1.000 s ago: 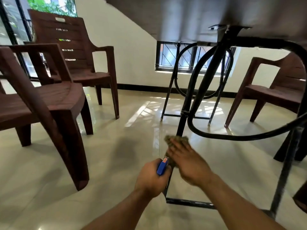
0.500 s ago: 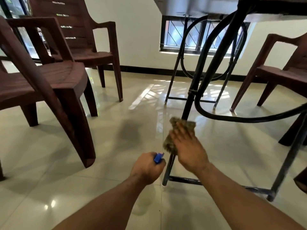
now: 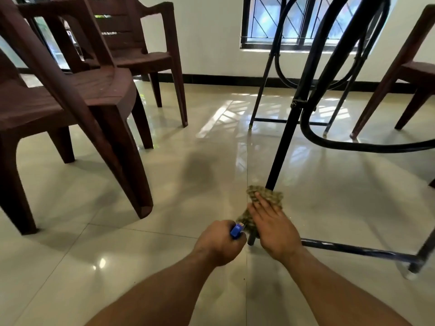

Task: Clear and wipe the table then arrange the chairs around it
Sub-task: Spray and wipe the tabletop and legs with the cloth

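Tiled floor [image 3: 164, 231] level: right hand [image 3: 275, 231], fingers flat, presses cloth [image 3: 270, 195] onto table leg [image 3: 284, 137] near its foot, axis rising far-right; left hand [image 3: 219, 245], just left, grips a small blue object [image 3: 236, 231].

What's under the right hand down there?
A greenish cloth, pressed by the right hand against the black table leg. The leg's stretch behind the cloth is covered.

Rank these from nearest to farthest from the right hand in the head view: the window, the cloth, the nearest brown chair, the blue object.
1. Cloth, under the right hand and its fingers, on the table leg.
2. Blue object, just left, gripped by the left hand.
3. Nearest brown chair, farther left.
4. Window, on the far wall.
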A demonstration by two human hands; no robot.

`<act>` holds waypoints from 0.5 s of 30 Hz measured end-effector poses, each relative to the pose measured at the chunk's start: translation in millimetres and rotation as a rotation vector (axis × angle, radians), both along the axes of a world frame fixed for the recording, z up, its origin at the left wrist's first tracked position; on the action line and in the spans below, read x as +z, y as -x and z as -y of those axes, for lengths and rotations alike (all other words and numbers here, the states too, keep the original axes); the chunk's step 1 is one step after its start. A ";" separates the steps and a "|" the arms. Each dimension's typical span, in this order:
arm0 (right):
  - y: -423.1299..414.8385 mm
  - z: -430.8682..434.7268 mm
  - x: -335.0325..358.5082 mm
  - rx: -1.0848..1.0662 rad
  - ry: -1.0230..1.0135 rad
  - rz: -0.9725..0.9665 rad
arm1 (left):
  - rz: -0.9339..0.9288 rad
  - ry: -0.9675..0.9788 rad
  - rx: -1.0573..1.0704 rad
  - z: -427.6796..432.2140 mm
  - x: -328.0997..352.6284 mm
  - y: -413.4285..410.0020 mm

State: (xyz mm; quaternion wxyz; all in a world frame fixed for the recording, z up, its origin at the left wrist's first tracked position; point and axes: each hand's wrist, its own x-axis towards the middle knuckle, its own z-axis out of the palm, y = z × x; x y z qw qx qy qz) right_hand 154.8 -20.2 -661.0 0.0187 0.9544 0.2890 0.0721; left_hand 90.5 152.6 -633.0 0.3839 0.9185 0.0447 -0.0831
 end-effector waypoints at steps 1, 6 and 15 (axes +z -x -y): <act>-1.1 -0.3 -1.7 -0.044 -0.028 0.046 | -0.003 -0.008 0.015 -2.5 -0.9 1.2; 17.8 -0.2 -39.2 0.154 0.127 -0.052 | 0.026 0.001 0.039 -6.3 2.4 2.7; 3.7 -6.4 -32.9 -0.109 0.037 0.179 | 0.033 0.047 0.028 4.0 5.0 -3.6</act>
